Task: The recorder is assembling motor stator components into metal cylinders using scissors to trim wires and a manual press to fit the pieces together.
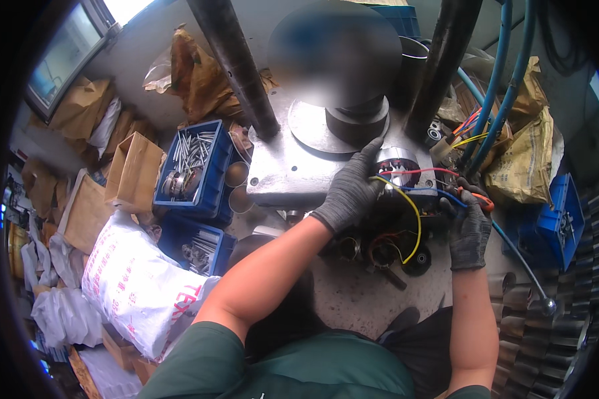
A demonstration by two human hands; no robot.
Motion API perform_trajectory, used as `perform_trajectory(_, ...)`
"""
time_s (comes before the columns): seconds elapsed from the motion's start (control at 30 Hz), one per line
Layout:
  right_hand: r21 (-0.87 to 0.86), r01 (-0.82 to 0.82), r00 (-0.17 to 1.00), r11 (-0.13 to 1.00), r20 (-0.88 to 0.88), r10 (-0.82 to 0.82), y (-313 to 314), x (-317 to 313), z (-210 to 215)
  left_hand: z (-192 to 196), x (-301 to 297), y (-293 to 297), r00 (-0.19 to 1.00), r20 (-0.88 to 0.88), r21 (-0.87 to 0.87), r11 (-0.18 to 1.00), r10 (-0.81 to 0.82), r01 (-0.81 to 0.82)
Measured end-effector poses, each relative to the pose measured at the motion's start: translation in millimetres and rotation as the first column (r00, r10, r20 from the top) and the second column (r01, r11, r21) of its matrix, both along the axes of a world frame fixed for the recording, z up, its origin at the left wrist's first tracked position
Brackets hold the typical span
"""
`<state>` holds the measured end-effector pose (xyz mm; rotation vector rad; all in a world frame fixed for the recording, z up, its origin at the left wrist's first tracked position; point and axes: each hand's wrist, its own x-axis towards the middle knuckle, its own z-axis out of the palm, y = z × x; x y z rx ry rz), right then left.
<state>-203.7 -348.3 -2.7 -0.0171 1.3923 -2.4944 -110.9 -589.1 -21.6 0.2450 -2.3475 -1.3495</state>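
Left hand (353, 191) on silver housing (397, 155), can't tell how tight; right hand (470, 229) holds orange-handled tool (487, 201). I fear slip nicking red wire (424, 169).

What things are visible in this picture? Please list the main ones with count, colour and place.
Metal plate: one, silver, centre
Posts: two, dark, at the plate
Wired round part: one, silver, plate's front right
Long wires: three, red, blue, yellow, at this part
Orange item: one, orange, right of the wires
Bins: at least four, blue, both sides and back
Sack: one, white, lower left
Hoses: at least two, blue, right
Curved metal pieces: many, grey, lower right
Left fingers: grey-gloved, at the round part
Right fingers: grey-gloved, by the orange item
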Motion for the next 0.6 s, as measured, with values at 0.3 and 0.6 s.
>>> perform_trajectory(0.3, 0.269, -0.146, 0.948, 0.952, -0.238, 0.212, 2, 6, -10, 9, 26, 24, 0.993, 0.068, 0.765, 0.644, -0.096, 0.009)
perform_trajectory(0.6, 0.516, -0.072, 0.792, 0.854, -0.49, 0.363, -9, 25, 0, 35, 51, 19, 0.971, -0.005, 0.779, 0.607, -0.24, 0.154)
